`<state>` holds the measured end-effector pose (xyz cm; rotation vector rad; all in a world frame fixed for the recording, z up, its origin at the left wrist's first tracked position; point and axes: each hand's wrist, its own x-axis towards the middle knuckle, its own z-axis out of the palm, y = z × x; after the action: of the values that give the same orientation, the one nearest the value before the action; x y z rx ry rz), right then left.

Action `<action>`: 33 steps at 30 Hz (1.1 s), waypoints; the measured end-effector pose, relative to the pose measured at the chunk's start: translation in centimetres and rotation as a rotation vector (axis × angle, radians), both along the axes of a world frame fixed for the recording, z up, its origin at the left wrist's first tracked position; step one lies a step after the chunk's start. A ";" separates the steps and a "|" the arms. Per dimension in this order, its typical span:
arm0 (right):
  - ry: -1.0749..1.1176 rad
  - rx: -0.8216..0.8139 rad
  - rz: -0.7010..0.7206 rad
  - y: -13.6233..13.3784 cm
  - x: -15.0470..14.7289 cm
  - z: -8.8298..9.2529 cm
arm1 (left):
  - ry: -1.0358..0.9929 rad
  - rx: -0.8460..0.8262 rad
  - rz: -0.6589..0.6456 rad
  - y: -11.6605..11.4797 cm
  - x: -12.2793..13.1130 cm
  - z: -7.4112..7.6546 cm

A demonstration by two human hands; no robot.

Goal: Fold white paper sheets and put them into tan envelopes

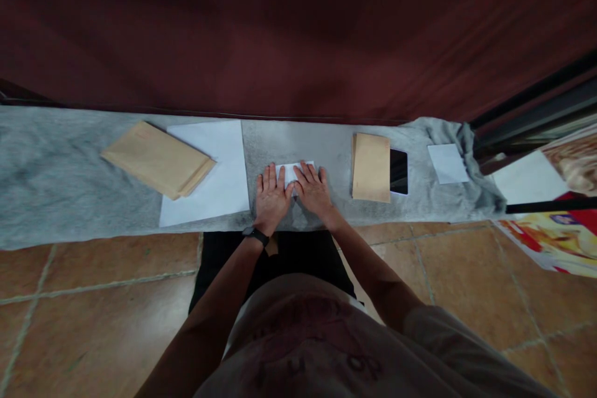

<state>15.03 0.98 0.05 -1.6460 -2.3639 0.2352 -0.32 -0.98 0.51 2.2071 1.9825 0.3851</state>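
Both palms lie on a small white piece of paper (pixel 288 173), which appears folded, at the middle of the cloth-covered bench. My left hand (pixel 272 194) presses its left part with the fingers stretched out flat. On its right part rests my right hand (pixel 313 189), fingers also spread and flat. The two thumbs nearly meet over the paper. Much of the sheet is hidden under the hands. Left of my left hand are large white sheets (pixel 233 168), with a stack of brown envelopes (pixel 156 158) lying slantwise across them.
Right of my hands lies a second stack of brown envelopes (pixel 372 168), partly over a dark-screened phone (pixel 399 171). Farther right is a white sheet (pixel 448 163) on the grey cloth (pixel 69 168). A dark red panel (pixel 280 43) rises behind the bench. A printed box (pixel 555 233) stands at the far right.
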 end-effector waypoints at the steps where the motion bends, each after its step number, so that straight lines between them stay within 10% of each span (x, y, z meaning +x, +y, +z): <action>1: 0.001 0.006 -0.016 0.1 -0.1 -0.1 | 0.001 0.000 0.000 0.0 0.0 0.0; 33: -0.016 0.097 0.053 -6.9 3.4 -0.7 | -0.068 0.074 0.054 -1.4 -0.5 -0.7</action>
<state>18.47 -5.90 -0.68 -1.5485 -2.3931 0.1157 -0.78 -2.34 -0.14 2.1560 2.0277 0.5419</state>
